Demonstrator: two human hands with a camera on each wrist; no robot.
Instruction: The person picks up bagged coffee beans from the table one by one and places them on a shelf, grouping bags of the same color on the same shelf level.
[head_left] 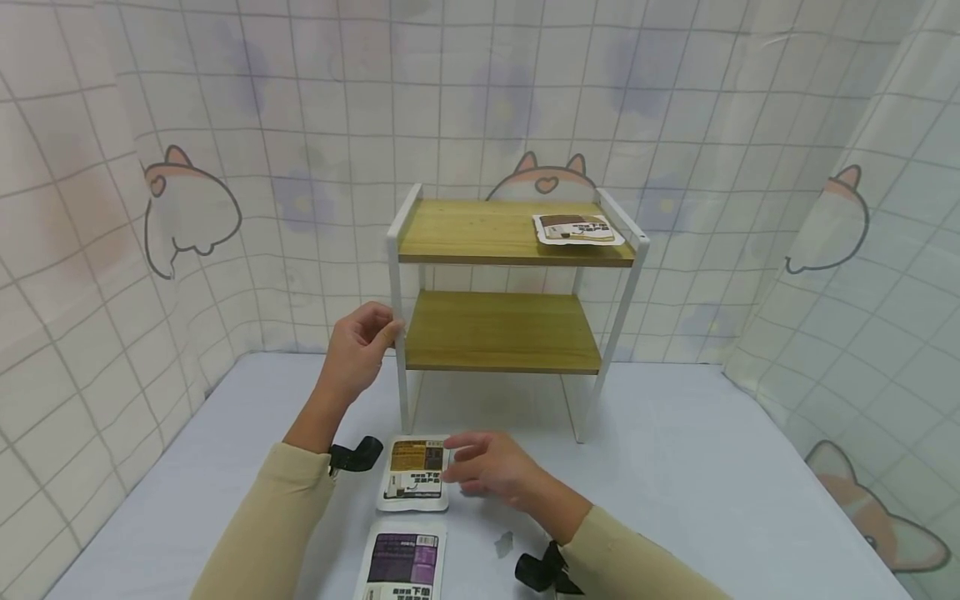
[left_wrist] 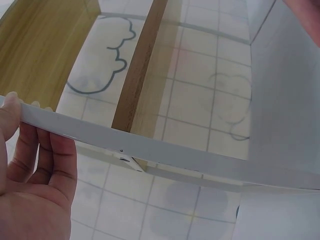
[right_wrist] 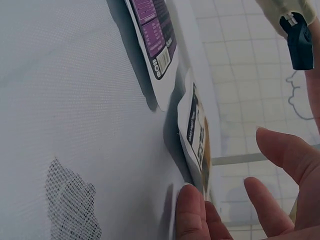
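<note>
A small rack [head_left: 397, 250] with a white frame and two wooden shelves stands at the back of the table. My left hand [head_left: 367, 337] grips its front left leg; in the left wrist view the fingers [left_wrist: 37, 165] curl round the white bar [left_wrist: 165, 150]. A brown-labelled packet [head_left: 413, 472] lies flat on the table in front of the rack. My right hand [head_left: 472, 467] hovers at its right edge with fingers spread. In the right wrist view the thumb [right_wrist: 190, 210] touches the packet's edge [right_wrist: 199, 140]. A purple-labelled packet [head_left: 403, 567] lies nearer me.
Another packet [head_left: 576, 228] lies on the right of the top shelf; the lower shelf [head_left: 501, 332] holds nothing. A small grey mark [head_left: 503, 543] shows on the pale tablecloth. Tiled curtains with cartoon prints enclose the table on three sides.
</note>
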